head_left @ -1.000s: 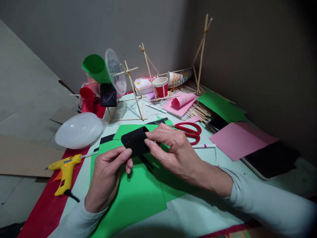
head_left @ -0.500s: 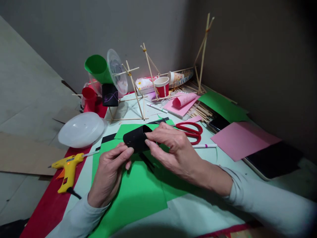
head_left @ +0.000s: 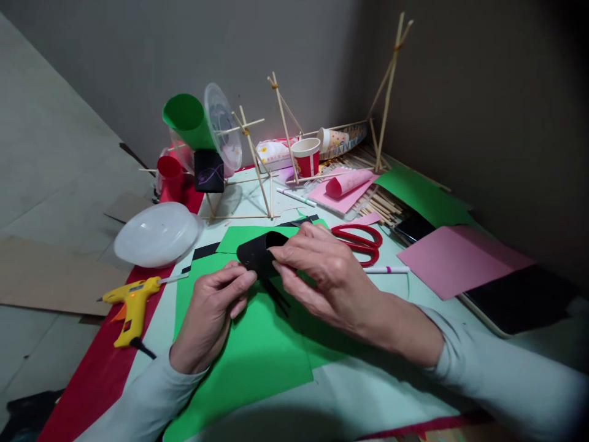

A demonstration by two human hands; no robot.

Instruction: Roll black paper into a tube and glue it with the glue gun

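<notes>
A curled piece of black paper (head_left: pixel 256 253), bent into a short tube, is held between my two hands. My left hand (head_left: pixel 214 310) pinches its lower left edge between thumb and fingers. At the right edge, the thumb and fingertips of my right hand (head_left: pixel 329 270) press on it; those fingers cover part of that side. Beneath both hands lie green paper sheets (head_left: pixel 239 368). Just behind my right hand are the red handles of scissors (head_left: pixel 378 234), whose blades are mostly hidden. A white marker (head_left: pixel 387 270) with a purple band lies beside them.
To the left, a yellow glue gun (head_left: pixel 135 307) lies near a whitish plastic bowl (head_left: pixel 156 234). Behind stands a stick frame (head_left: pixel 260 175) with a green paper cone (head_left: pixel 184 120) and a clear lid (head_left: pixel 221 126). On the right are pink paper (head_left: pixel 453 258) and a dark tablet-like object (head_left: pixel 515 304).
The whole view has shifted slightly, so things appear a little further right. Both hands keep the same hold on the black paper, with hardly any movement between them.
</notes>
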